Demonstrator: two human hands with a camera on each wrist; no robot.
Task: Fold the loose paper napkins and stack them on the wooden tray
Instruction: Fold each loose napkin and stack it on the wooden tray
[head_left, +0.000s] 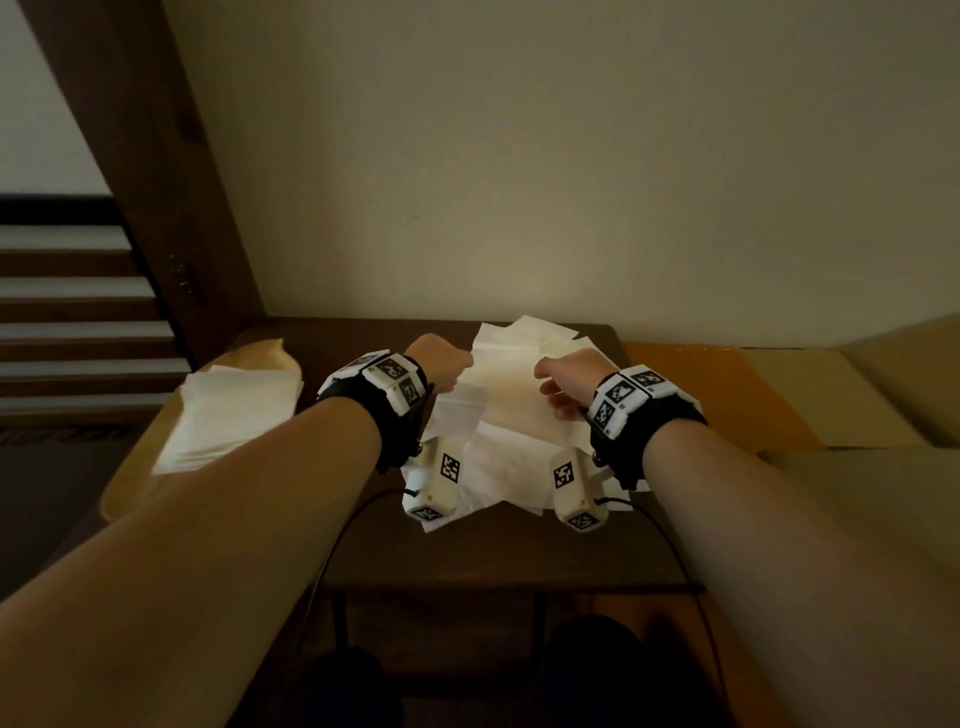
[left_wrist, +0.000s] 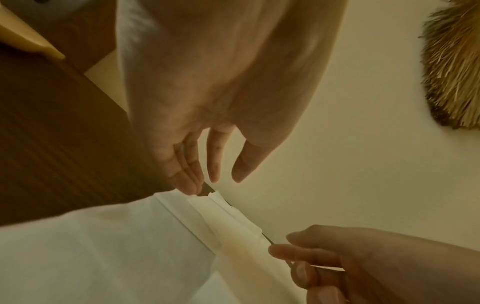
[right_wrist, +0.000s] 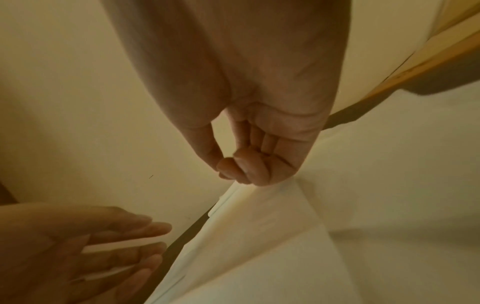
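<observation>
Several loose white napkins (head_left: 488, 467) lie overlapping in the middle of the dark wooden table (head_left: 498, 551). Both hands are at the topmost napkin (head_left: 509, 395). My left hand (head_left: 441, 366) is at its left edge; in the left wrist view the left hand (left_wrist: 226, 180) has straight fingers (left_wrist: 192, 185) touching the napkin's (left_wrist: 228, 222) far corner, thumb held apart. My right hand (head_left: 550, 384) is at the right side; the right wrist view shows that hand (right_wrist: 227, 168) with thumb and curled forefinger meeting on the napkin's (right_wrist: 259, 216) far edge. The wooden tray (head_left: 124, 488) at the left holds folded napkins (head_left: 228, 415).
A cream wall rises right behind the table. An orange-topped surface (head_left: 701, 395) adjoins the table on the right. A dark wooden post (head_left: 156, 182) and stairs (head_left: 78, 312) stand at the left. Black cables (head_left: 337, 545) trail over the table's front edge.
</observation>
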